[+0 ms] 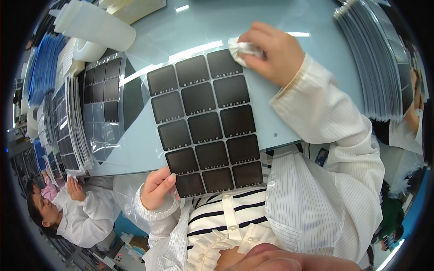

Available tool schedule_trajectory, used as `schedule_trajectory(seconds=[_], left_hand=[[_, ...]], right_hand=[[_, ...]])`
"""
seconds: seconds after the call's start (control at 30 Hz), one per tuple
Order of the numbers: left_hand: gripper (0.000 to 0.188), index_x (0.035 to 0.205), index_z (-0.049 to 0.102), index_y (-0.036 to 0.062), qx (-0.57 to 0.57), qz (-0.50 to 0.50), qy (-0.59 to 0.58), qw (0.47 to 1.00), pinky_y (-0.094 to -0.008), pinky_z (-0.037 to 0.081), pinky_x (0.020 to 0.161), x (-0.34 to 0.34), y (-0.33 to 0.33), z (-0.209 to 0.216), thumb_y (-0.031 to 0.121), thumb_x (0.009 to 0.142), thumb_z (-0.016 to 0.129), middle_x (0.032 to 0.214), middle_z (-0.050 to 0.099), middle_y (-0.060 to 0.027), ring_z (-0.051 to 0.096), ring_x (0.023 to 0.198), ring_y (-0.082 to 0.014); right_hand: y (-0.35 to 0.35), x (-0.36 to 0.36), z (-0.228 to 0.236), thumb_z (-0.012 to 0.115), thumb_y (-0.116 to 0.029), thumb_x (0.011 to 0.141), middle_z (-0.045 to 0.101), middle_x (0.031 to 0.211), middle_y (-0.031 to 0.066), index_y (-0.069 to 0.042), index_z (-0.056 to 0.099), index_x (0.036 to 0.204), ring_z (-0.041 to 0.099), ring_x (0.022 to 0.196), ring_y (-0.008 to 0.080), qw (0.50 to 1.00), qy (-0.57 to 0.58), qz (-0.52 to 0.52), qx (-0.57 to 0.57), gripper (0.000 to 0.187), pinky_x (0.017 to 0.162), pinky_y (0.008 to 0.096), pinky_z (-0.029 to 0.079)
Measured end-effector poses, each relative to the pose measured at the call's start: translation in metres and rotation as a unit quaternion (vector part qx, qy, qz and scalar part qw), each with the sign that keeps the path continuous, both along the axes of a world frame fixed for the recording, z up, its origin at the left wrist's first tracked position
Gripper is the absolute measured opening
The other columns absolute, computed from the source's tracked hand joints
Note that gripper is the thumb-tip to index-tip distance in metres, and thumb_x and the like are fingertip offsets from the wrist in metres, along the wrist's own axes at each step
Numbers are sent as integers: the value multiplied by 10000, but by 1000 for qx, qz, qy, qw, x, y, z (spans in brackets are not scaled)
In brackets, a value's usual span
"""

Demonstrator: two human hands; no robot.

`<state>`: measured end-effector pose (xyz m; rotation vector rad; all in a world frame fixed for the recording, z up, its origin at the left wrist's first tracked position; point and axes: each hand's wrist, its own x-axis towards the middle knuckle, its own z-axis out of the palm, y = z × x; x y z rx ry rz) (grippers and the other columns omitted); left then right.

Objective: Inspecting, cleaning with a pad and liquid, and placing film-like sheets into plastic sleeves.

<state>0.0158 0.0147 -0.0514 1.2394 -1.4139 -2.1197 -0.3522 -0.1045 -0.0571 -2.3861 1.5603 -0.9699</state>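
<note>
A clear sheet bearing rows of dark rounded rectangular panels [205,127] slants across the glass-topped table, its near end reaching over the edge toward my body. At its near left corner my left hand [157,189] pinches the sheet, thumb on top. My right hand [275,53] is closed around a crumpled white wiping cloth [237,48]. The cloth lies against the far right corner panel. Part of the cloth is hidden inside my fingers.
Stacked panel sheets [373,63] stand at the right, with another upright stack [70,131] at the left. Beside that lies a partly filled sheet [103,86]. A translucent squeeze bottle [97,26] and a white roll [89,49] are at the far left. A co-worker [86,217] sits at the left.
</note>
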Motion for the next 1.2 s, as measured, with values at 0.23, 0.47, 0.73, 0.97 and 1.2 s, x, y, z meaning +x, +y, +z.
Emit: schedule_trajectory(seconds=[0.23, 0.47, 0.73, 0.97, 1.2], left_hand=[[191, 801, 536, -32, 44, 36, 46, 997, -243, 411, 492, 6, 1, -5, 117, 902, 472, 703, 560, -80, 508, 535, -122], [202, 853, 555, -45, 38, 53, 17, 998, -231, 407, 513, 3, 2, -2, 139, 899, 486, 731, 574, -63, 502, 560, -105], [219, 1030, 549, -47, -29, 21, -37, 999, -219, 413, 549, -8, -2, 21, 108, 877, 526, 730, 576, -41, 517, 580, -94], [324, 1071, 553, -27, -298, 119, -274, 907, -206, 404, 566, -20, -26, 53, 19, 755, 610, 750, 577, -27, 536, 659, -91], [123, 867, 606, 24, -421, -32, -173, 890, -248, 393, 540, -108, -77, 34, 96, 778, 650, 698, 521, -47, 509, 614, -139]], right_hand=[[10, 19, -6, 673, -118, 705, 564, 821, 68, -64, 592, 890, 592, 627, 259, 986, -54, 154, 21, 210, 529, 318, 480], [-9, -57, 10, 662, -202, 813, 617, 848, 61, -55, 619, 982, 600, 590, 217, 965, 155, -190, -96, 228, 515, 330, 470], [46, -40, 33, 644, -139, 796, 586, 1056, 111, -6, 516, 1164, 627, 784, 174, 953, -221, -77, 194, 412, 620, 248, 493], [87, -23, 61, 612, -132, 826, 517, 1186, 220, 90, 327, 1295, 620, 952, 288, 673, -509, -2, 536, 593, 681, 283, 536], [64, -3, 47, 630, -173, 819, 542, 1151, 204, 96, 320, 1295, 642, 820, 227, 687, -486, -21, 540, 629, 617, 259, 531]])
